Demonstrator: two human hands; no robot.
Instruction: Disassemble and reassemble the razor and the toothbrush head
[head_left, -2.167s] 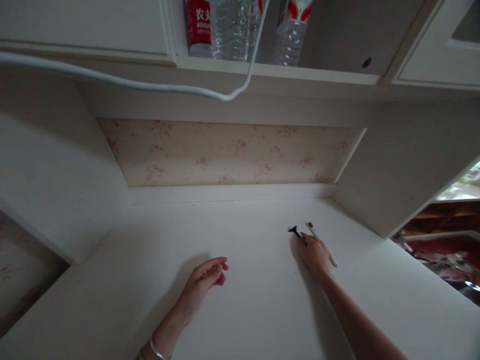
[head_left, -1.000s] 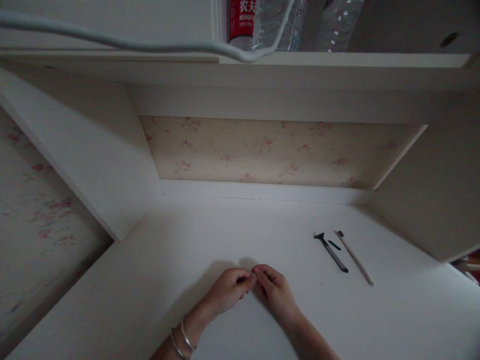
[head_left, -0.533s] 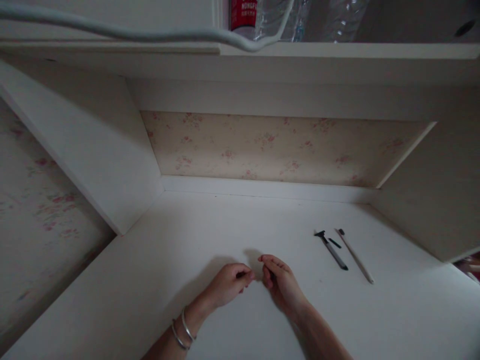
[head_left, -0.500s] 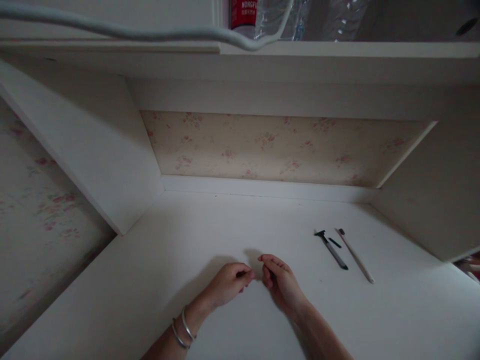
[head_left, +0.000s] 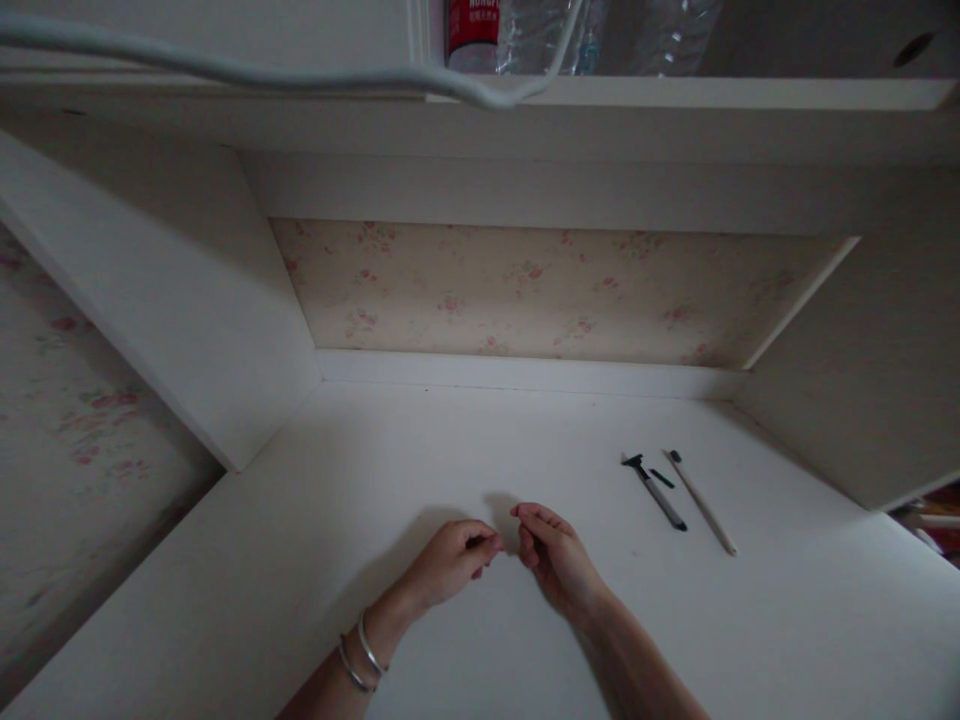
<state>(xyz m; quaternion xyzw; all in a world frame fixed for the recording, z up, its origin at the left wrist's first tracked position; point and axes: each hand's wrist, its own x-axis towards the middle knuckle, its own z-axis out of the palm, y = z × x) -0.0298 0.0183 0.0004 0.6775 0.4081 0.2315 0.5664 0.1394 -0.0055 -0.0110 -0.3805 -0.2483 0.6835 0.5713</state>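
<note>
The left hand [head_left: 450, 565] rests on the white bench [head_left: 420, 450] near the middle of its front edge. Its grip is drawn closed, thumb against the curled fingertips [head_left: 487, 543]. A dark spot shows there, but I cannot tell whether anything is pinched. Two silver bangles [head_left: 358, 650] circle that wrist. The right hand [head_left: 556, 562] lies just beside it, fingertips almost meeting the left ones. Its fingers are bent inward, and I cannot tell whether its grip is closed or loose.

Well apart from both hands, towards the bench's right edge, lies a black-handled tool [head_left: 654, 491] with a small crosswise head pointing to the back edge. A short dark piece [head_left: 661, 478] lies just beside it, and a thin pale stick [head_left: 703, 503] lies roughly parallel on its far side.

A floral panel [head_left: 525, 290] closes the back of the bench. On the shelf [head_left: 675, 93] above stand clear plastic bottles [head_left: 536, 35], one with a red label, and a white cable [head_left: 225, 72] hangs across in front.
</note>
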